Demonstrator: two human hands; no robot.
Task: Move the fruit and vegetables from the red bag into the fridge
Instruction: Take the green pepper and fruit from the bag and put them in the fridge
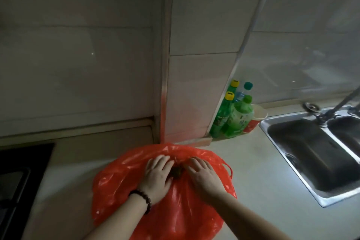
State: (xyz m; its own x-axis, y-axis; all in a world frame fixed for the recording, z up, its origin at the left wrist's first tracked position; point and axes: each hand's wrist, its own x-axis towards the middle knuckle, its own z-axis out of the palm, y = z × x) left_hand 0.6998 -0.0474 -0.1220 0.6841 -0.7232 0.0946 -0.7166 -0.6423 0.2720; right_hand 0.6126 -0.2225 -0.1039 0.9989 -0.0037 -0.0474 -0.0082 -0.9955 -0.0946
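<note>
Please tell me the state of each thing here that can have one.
red bag: on the counter, mouth gathered, not opened
left hand: on the bag's mouth
right hand: on the bag's mouth
bottles: upright, capped
paper cup: upright
sink: no dishes visible

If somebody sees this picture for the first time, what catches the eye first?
First the red bag, bright on the pale counter, with the left hand and right hand on its top around a small dark opening. Then the green bottles in the corner and the steel sink to the right.
</note>
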